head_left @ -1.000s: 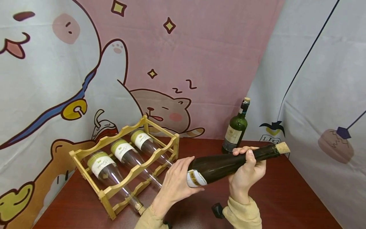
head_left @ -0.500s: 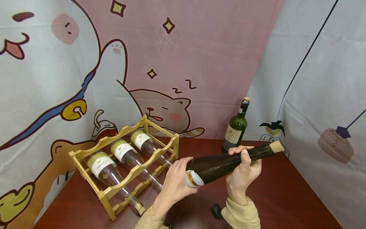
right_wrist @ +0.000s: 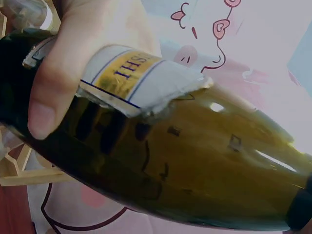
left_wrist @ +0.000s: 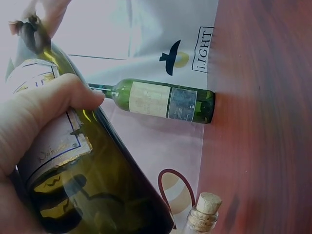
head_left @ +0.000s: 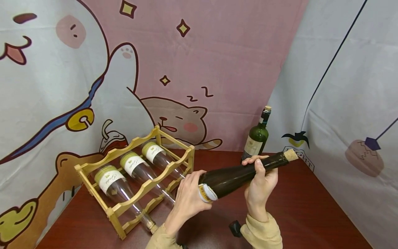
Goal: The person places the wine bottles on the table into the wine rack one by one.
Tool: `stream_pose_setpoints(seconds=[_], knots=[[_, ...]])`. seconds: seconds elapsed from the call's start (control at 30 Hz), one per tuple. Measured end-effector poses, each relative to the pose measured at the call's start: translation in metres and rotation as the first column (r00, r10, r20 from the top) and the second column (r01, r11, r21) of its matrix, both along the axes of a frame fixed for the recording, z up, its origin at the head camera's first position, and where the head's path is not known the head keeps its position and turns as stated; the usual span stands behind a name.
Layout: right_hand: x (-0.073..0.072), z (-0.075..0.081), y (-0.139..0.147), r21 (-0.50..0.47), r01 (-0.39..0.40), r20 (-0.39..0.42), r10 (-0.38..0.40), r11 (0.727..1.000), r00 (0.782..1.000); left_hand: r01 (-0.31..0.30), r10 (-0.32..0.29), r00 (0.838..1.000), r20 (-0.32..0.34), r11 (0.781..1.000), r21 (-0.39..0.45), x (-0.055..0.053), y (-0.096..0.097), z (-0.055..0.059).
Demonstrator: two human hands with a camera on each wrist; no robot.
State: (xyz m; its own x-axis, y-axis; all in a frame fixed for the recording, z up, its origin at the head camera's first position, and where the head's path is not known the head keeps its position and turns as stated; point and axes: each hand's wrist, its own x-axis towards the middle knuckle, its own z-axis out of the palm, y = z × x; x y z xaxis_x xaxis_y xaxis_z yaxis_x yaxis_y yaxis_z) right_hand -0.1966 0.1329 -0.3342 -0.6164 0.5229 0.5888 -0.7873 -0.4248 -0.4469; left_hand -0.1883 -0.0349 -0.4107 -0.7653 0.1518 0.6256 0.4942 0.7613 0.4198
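With left grip (head_left: 190, 195) and right grip (head_left: 261, 186) both holding the dark bottle (head_left: 231, 179) at lower right, best steer clear of the green bottle (head_left: 257, 137) higher in frame.

A dark red table (head_left: 311, 207) is carrying a wooden rack (head_left: 116, 221), which is standing at a slant to the table's back edge. In the rack's lower level three clear bottles are lying side by side, their labelled ends resting toward its back and their necks passing beneath its upper front rail. The left bottle (head_left: 120, 190) is poking its corked end out past the rack's front; the middle bottle (head_left: 147, 171) and the right bottle (head_left: 166, 162) are lying alongside, their tips hiding from the head view. A green bottle (head_left: 256, 138), corked, is standing upright on the table, well to the rack's right.
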Motion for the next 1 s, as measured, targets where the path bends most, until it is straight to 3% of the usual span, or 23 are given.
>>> stream_pose_setpoints(seconds=[0.2,0.3,0.4,0.5,0.6,0.63,0.7,0.77,0.87,0.93,1.0], knots=[[0.003,0.002,0.010,0.201,-0.027,0.129,0.001,0.979,0.992,-0.032,0.032,0.999,-0.023,0.999,0.012,-0.002,-0.006,0.001],[0.006,0.004,0.020,0.392,-0.036,0.275,-0.080,0.919,0.958,-0.055,0.055,0.998,-0.033,0.998,0.016,-0.004,-0.010,0.001],[0.009,0.008,0.031,0.610,-0.058,0.393,-0.238,0.790,0.888,-0.079,0.079,0.996,-0.037,0.997,0.015,-0.005,-0.014,0.001],[0.012,0.011,0.042,0.783,-0.098,0.412,-0.394,0.615,0.822,-0.094,0.094,0.995,-0.046,0.996,0.010,-0.006,-0.018,0.002],[0.014,0.012,0.051,0.894,-0.125,0.355,-0.508,0.431,0.785,-0.110,0.110,0.992,-0.064,0.994,0.003,-0.007,-0.021,0.002],[0.015,0.012,0.053,0.919,-0.126,0.323,-0.529,0.374,0.784,-0.113,0.113,0.991,-0.070,0.994,0.002,-0.007,-0.022,0.002],[0.015,0.012,0.057,0.958,-0.090,0.234,-0.563,0.271,0.793,-0.121,0.120,0.989,-0.081,0.993,0.003,-0.008,-0.023,0.003],[0.015,0.011,0.059,0.984,0.001,0.105,-0.582,0.179,0.806,-0.126,0.126,0.988,-0.087,0.992,0.009,-0.009,-0.023,0.003],[0.014,0.009,0.063,0.980,0.186,-0.110,-0.570,0.075,0.814,-0.131,0.132,0.987,-0.092,0.991,0.016,-0.009,-0.023,0.004],[0.014,0.008,0.065,0.944,0.331,-0.272,-0.543,0.011,0.794,-0.139,0.139,0.985,-0.100,0.990,0.015,-0.009,-0.023,0.005],[0.013,0.008,0.066,0.886,0.462,-0.417,-0.511,-0.043,0.752,-0.150,0.150,0.982,-0.118,0.989,0.006,-0.010,-0.023,0.004]])
